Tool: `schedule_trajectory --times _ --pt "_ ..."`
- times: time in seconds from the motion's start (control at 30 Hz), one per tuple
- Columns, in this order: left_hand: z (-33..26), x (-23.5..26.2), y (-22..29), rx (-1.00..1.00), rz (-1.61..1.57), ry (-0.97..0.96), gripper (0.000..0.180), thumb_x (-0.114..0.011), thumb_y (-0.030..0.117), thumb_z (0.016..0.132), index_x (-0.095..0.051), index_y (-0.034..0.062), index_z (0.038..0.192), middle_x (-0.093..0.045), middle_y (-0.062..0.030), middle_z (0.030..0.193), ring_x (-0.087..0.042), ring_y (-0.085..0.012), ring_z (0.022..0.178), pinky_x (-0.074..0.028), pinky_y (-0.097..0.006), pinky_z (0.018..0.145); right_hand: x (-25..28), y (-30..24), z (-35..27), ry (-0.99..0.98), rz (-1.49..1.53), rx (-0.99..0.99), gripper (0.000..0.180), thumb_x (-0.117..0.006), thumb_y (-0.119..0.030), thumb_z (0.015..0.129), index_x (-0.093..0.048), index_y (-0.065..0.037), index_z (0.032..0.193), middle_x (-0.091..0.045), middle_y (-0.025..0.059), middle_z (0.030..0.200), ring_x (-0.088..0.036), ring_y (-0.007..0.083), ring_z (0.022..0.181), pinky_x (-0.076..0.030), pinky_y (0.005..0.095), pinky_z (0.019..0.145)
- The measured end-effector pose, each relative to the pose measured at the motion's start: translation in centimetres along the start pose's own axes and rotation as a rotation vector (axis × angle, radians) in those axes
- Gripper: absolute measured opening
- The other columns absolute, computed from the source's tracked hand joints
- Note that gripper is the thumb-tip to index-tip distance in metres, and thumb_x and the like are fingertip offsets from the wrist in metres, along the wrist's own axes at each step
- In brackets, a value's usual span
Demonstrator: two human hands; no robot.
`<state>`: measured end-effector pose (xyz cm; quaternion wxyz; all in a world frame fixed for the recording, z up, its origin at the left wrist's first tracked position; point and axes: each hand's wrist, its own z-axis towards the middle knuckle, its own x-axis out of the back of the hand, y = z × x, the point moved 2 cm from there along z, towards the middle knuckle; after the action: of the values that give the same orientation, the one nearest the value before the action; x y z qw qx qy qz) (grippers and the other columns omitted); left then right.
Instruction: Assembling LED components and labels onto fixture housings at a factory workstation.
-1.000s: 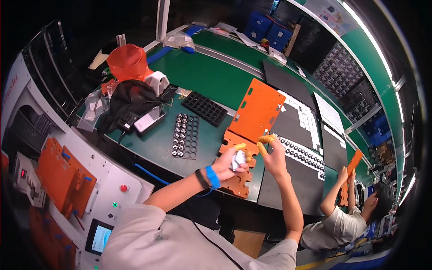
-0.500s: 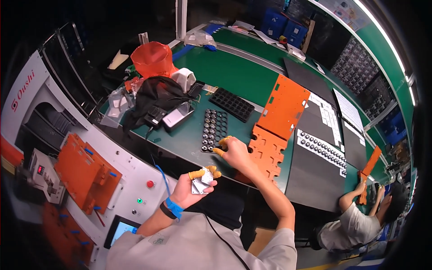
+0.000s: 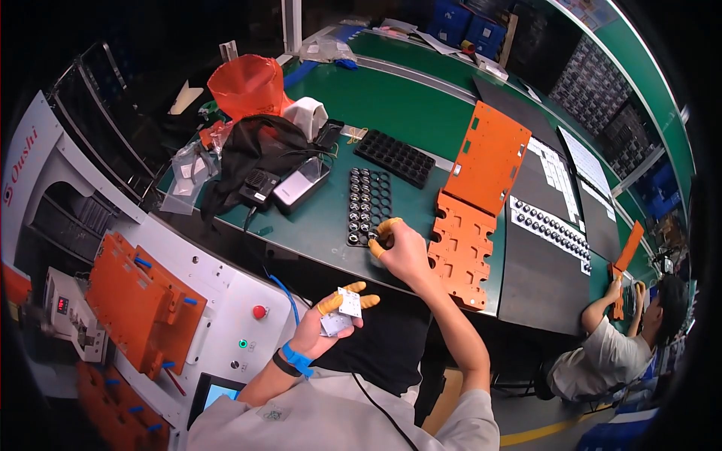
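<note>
My left hand, in yellow finger cots, is closed on small white square plates with holes. One plate stands up between the fingers, and others lie against the palm. My right hand, also with yellow finger cots, is bent in a pinch over the near right corner of a black tray. Its left columns hold shiny round parts, while the round pockets on the right look dark. What sits between the right fingertips is hidden. An orange fixture with cut-outs and a raised orange panel stands just right of that hand.
A second black tray lies behind. To the left are a black bag, a white-topped device and a red bag. A white strip of round parts lies on a black mat. A co-worker sits at right.
The view has shifted slightly. My right hand stays at the tray's near end, its fingers drawn into a pinch. In my left hand, the fingers have spread and one plate stands higher.
</note>
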<state>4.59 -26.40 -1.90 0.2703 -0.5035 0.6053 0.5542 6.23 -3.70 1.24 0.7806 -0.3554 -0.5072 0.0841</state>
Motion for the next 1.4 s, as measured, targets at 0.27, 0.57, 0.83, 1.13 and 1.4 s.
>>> schedule_trajectory --times 0.27,0.57,0.83,1.13,1.4 --pt "0.6 1.5 -0.3 -0.1 -0.088 -0.104 0.064 -0.057 0.04 0.099 -0.041 0.0019 0.148 -0.06 -0.0118 0.122 -0.061 -0.0193 0.09 -0.044 -0.025 0.062 2.6 -4.2 -8.0 0.053 0.573 0.132 0.023 -0.073 -0.004 0.079 -0.058 -0.001 0.097 -0.06 0.0048 0.086 -0.058 0.0135 0.072 -0.049 0.0274 0.068" --pt "1.3 -1.6 0.8 -0.223 0.328 -0.025 0.074 -0.082 0.023 0.082 -0.049 -0.0008 0.144 -0.061 -0.006 0.13 -0.061 -0.0112 0.102 -0.049 -0.024 0.084 2.2 -4.2 -11.6 0.065 0.63 0.03 0.03 -0.073 -0.001 0.08 -0.067 0.001 0.109 -0.058 0.0043 0.08 -0.05 0.0121 0.065 -0.044 0.0246 0.062" --pt "1.4 -2.4 0.5 -0.536 0.848 0.035 0.067 -0.087 0.013 0.076 -0.059 0.0014 0.136 -0.06 -0.0043 0.112 -0.056 -0.0145 0.097 -0.045 -0.027 0.088 2.3 -3.6 -12.2 0.111 0.493 0.014 0.028 -0.075 0.0 0.079 -0.068 0.002 0.106 -0.057 0.0043 0.074 -0.05 0.0126 0.063 -0.044 0.0251 0.059" --pt "1.1 -2.9 0.7 -0.728 1.321 0.095 0.063 -0.087 0.013 0.073 -0.064 0.0045 0.131 -0.063 -0.0099 0.112 -0.061 -0.0243 0.098 -0.05 -0.031 0.088 2.0 -3.3 -12.3 0.013 0.503 -0.105 0.026 -0.076 -0.002 0.079 -0.067 0.004 0.102 -0.057 0.0047 0.073 -0.049 0.0125 0.059 -0.043 0.0256 0.057" --pt "0.9 -2.6 0.8 -0.721 1.351 0.07 0.062 -0.088 0.011 0.072 -0.064 0.0022 0.129 -0.063 -0.0107 0.111 -0.063 -0.0249 0.096 -0.051 -0.031 0.085 2.4 -3.3 -11.9 -0.088 0.519 -0.169 0.022 -0.078 -0.006 0.081 -0.067 0.004 0.099 -0.057 0.003 0.071 -0.048 0.0094 0.06 -0.043 0.025 0.058"
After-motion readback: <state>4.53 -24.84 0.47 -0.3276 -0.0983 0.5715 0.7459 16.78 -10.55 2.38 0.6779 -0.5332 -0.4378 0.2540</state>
